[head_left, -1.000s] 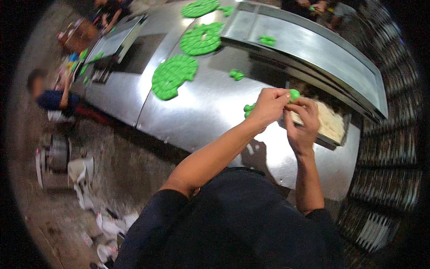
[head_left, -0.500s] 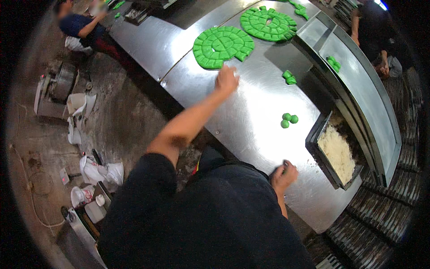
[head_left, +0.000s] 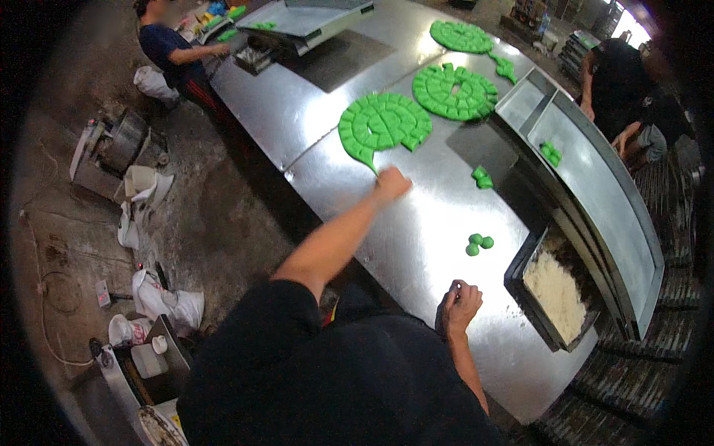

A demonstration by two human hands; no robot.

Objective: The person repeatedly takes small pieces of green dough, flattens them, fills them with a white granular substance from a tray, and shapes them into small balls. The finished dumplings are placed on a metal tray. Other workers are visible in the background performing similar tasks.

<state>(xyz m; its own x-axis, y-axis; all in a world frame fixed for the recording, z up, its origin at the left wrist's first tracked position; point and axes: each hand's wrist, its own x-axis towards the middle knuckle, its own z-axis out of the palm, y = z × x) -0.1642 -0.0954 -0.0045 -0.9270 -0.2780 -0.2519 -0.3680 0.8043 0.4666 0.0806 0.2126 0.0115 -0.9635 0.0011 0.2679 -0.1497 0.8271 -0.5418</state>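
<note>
My left hand is stretched out over the steel table. Its fingers are closed on the near edge of a green dough round scored into blocks. A thin green tail of dough runs from the round to my fingers. Closer to my body, my right hand is curled just above the tabletop; whatever it may hold is hidden. A little cluster of green dough balls lies beyond my right hand. Past it sits a small clump of green dough pieces.
A second scored green round and a third lie farther off. To the right are a dark tray of pale crumbly powder and a long metal tray holding green pieces. One person stands far left, another far right.
My left hand has pulled back toward me from the nearest round, drawing out a dough tail. My right hand stays curled near the table. The view has tilted up, showing more of the far table.
</note>
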